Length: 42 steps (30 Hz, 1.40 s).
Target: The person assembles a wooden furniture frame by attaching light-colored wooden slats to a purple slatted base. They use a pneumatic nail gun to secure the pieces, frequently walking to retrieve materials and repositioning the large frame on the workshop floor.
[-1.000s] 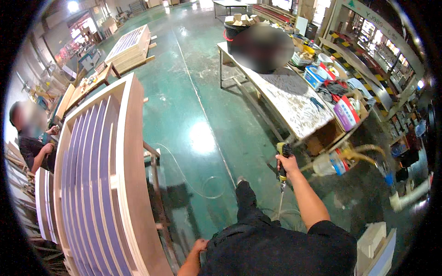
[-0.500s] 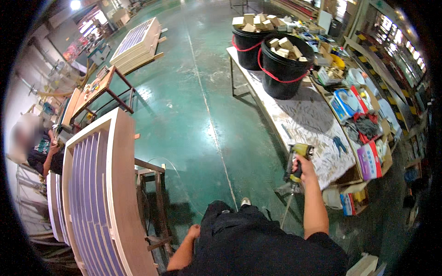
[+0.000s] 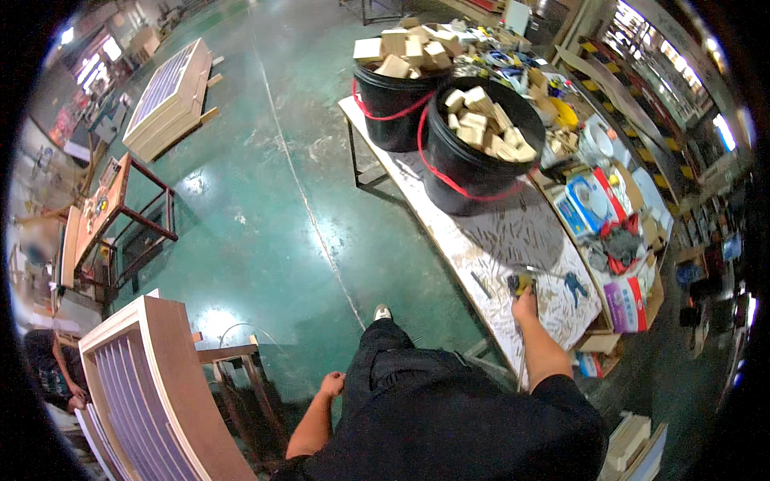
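Note:
My right hand [image 3: 525,303] is closed around the handle of a yellow and black power tool [image 3: 521,283], which sits low over the scratched white worktable [image 3: 513,240]. My left hand [image 3: 330,385] hangs free beside my left hip, fingers loosely apart, holding nothing. It is closest to a wooden stand [image 3: 233,361] and a curved slatted wooden frame [image 3: 152,385] at the lower left. My dark trousers and one shoe [image 3: 382,312] show over the green floor.
Two black buckets [image 3: 473,152] filled with wood blocks stand on the table's far end. Shelves with boxes, bags and tools line the right side. A flat slatted panel [image 3: 168,96] lies on the floor far left, near a metal-framed bench [image 3: 120,216]. Another person [image 3: 48,369] is at the lower left.
I have moved toward the worktable, so the buckets and table are closer. My right hand has brought the power tool down over the tabletop. The curved frame has slid to the lower left.

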### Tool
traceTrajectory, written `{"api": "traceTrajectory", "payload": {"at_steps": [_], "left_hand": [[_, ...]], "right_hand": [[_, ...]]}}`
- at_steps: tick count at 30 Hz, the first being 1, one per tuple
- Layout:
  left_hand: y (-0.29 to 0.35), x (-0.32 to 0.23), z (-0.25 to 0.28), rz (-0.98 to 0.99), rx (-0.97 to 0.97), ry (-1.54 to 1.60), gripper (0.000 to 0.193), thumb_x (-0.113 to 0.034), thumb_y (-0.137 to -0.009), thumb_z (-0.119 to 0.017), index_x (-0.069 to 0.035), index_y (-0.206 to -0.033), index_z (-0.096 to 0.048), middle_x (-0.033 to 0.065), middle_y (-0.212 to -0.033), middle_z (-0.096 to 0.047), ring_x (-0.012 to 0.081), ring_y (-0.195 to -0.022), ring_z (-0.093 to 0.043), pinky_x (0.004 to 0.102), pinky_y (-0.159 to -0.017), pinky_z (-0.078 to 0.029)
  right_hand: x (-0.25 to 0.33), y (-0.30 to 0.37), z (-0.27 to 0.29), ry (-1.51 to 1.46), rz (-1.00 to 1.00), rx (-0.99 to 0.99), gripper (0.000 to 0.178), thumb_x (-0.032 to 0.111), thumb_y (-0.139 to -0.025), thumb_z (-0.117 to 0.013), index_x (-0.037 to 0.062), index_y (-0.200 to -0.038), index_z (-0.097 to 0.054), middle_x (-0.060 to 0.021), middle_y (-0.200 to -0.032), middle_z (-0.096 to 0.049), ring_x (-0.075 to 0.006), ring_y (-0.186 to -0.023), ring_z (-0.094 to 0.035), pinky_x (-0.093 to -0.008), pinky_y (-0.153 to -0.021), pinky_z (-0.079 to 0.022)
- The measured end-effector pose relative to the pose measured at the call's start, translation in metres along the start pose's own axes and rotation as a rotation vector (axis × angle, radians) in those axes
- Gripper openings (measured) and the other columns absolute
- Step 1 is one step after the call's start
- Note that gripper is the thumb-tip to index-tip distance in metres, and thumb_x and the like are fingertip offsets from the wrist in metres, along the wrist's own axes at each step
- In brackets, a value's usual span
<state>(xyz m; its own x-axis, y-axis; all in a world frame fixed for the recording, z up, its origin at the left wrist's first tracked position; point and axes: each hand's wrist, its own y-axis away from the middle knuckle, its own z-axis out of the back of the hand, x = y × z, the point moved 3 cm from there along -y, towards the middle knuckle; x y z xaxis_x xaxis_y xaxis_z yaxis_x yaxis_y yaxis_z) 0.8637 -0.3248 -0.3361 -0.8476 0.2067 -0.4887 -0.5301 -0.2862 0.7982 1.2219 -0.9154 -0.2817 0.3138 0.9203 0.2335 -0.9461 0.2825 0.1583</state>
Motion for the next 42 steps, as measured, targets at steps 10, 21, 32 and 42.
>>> {"api": "traceTrajectory", "payload": {"at_steps": [10, 21, 32, 42], "left_hand": [[-0.079, -0.103, 0.038, -0.18, -0.267, 0.058, 0.041, -0.043, -0.088, -0.06, -0.006, -0.102, -0.07, 0.0203, -0.101, -0.072, 0.0381, -0.095, -0.068, 0.0482, -0.085, -0.053], [-0.024, -0.08, -0.085, 0.104, -0.513, 0.398, 0.041, -0.044, -0.083, -0.067, -0.009, -0.102, -0.073, 0.0187, -0.106, -0.072, 0.0367, -0.101, -0.068, 0.0474, -0.086, -0.053], [0.075, -0.019, -0.212, 0.394, -0.427, 0.497, 0.042, -0.034, -0.089, -0.057, 0.002, -0.102, -0.073, 0.0242, -0.108, -0.071, 0.0419, -0.099, -0.068, 0.0505, -0.086, -0.053], [0.069, 0.02, -0.202, 0.4, -0.485, 0.476, 0.037, -0.035, -0.087, -0.063, -0.003, -0.099, -0.075, 0.0204, -0.099, -0.074, 0.0358, -0.088, -0.071, 0.0465, -0.08, -0.054]], "right_hand": [[0.223, 0.021, 0.215, 0.236, 0.618, 1.189, 0.04, 0.03, -0.095, -0.069, 0.0151, -0.132, -0.066, -0.0125, -0.108, -0.074, -0.0197, -0.095, -0.07, -0.0314, -0.083, -0.054], [0.474, -0.232, 0.343, 0.43, 1.162, 0.112, 0.087, 0.065, -0.087, -0.066, -0.0034, -0.141, -0.055, -0.0298, -0.14, -0.055, -0.0424, -0.13, -0.052, -0.0499, -0.107, -0.041], [0.49, -0.249, 0.302, 0.649, 0.847, -0.138, 0.106, 0.09, -0.082, -0.04, 0.0011, -0.136, -0.059, -0.0228, -0.143, -0.052, -0.0432, -0.128, -0.051, -0.0611, -0.108, -0.037], [0.5, -0.327, 0.242, 0.382, 0.654, -0.23, 0.097, 0.074, -0.073, -0.071, 0.0003, -0.134, -0.06, -0.0193, -0.144, -0.048, -0.0366, -0.135, -0.045, -0.0488, -0.11, -0.038]]}}
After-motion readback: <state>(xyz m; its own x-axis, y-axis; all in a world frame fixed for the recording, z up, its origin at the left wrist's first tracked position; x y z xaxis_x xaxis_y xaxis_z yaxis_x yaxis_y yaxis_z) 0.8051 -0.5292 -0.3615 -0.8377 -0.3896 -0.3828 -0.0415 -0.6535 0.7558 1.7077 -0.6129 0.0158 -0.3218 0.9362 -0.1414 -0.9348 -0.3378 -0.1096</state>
